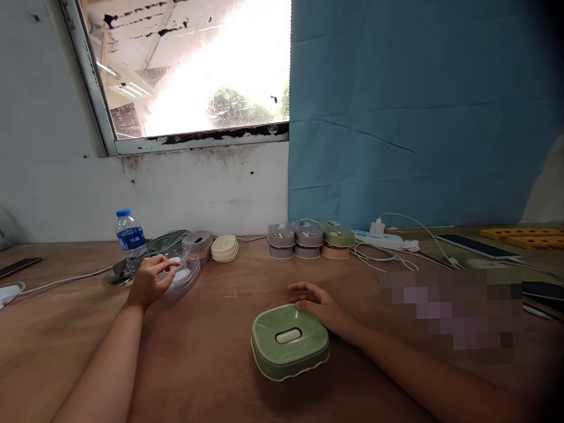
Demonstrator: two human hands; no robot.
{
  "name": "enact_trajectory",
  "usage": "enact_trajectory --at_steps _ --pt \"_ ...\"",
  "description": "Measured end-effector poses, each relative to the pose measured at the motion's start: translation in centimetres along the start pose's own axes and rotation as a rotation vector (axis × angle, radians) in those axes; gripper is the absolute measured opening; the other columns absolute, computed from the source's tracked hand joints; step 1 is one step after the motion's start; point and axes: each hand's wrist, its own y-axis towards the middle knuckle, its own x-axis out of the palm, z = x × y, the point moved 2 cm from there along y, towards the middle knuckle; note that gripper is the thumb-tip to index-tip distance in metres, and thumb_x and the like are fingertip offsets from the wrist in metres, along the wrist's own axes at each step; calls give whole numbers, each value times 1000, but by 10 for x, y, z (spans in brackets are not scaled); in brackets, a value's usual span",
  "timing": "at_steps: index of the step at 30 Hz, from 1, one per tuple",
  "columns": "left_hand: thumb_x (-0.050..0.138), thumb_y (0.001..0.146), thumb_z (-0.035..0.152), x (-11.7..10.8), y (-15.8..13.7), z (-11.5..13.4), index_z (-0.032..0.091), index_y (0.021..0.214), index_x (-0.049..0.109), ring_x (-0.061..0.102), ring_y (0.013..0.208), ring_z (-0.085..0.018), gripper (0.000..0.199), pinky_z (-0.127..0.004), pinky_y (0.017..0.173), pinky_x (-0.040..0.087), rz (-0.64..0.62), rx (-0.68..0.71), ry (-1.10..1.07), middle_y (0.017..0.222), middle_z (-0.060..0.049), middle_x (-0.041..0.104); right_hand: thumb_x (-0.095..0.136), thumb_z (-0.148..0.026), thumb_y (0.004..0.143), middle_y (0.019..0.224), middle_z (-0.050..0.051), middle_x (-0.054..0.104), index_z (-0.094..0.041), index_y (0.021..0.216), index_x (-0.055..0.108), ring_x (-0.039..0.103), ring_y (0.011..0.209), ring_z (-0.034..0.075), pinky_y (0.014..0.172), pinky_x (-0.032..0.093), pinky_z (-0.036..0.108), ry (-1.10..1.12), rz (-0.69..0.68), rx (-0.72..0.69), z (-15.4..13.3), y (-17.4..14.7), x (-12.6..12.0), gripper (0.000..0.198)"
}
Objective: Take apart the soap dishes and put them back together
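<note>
On the left, my left hand (151, 280) reaches over a clear plastic tray (190, 277) that holds white round pieces (180, 275). Its thumb and fingertips come together in a pinch above them; what is between them, if anything, is too small to make out. My right hand (318, 304) grips the far right corner of a green plastic box (291, 353), thumb on top and fingers behind the edge. The box has rounded corners, a pale wavy rim and an oval recess with a pale bar in its top. A dark shadow lies under it.
A water bottle (131, 241) stands beside my left hand. Behind are a grey box (198, 244), stacked cream pieces (225, 248), two grey boxes (281, 239) and a green-topped box (337, 237). A power strip (380, 239), cables and a phone (477, 246) lie to the right.
</note>
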Motion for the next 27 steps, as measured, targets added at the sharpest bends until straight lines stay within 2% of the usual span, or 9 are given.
enact_trajectory --at_steps 6,14,17,22,25,27 --pt "46 77 34 9 -6 -6 21 81 68 50 64 -14 26 -26 67 39 -113 29 -36 68 -1 57 60 -21 60 84 3 65 -20 93 56 60 89 22 79 47 37 -7 7 -3 0 0 1 33" --pt "48 75 34 10 -8 -8 22 80 69 51 65 -14 24 -26 66 40 -158 1 -112 70 -1 58 60 -22 60 85 4 64 -20 93 56 59 89 23 78 46 37 6 -8 6 -1 -1 1 33" --pt "48 75 36 11 -9 -8 21 75 69 51 65 -15 26 -26 65 40 -174 -7 -107 70 -2 60 59 -23 60 85 4 64 -19 93 55 59 89 23 79 46 36 1 -10 1 -1 0 0 34" --pt "47 76 36 11 -8 -9 21 79 68 53 71 -17 26 -28 70 38 -197 8 -70 74 -2 61 60 -22 60 85 4 64 -20 93 56 59 88 22 78 46 36 7 -10 -4 0 0 1 32" --pt "46 77 35 6 -3 1 20 85 66 52 75 -18 27 -32 75 36 -142 15 -35 76 -3 60 60 -21 60 84 3 65 -20 91 57 60 88 22 77 46 35 8 -7 -5 0 0 1 32" --pt "46 77 34 2 3 19 20 89 65 51 81 -20 26 -35 79 35 -59 37 -52 81 -5 60 60 -21 59 83 3 65 -19 92 57 60 86 22 75 47 34 10 -7 3 0 0 1 33"
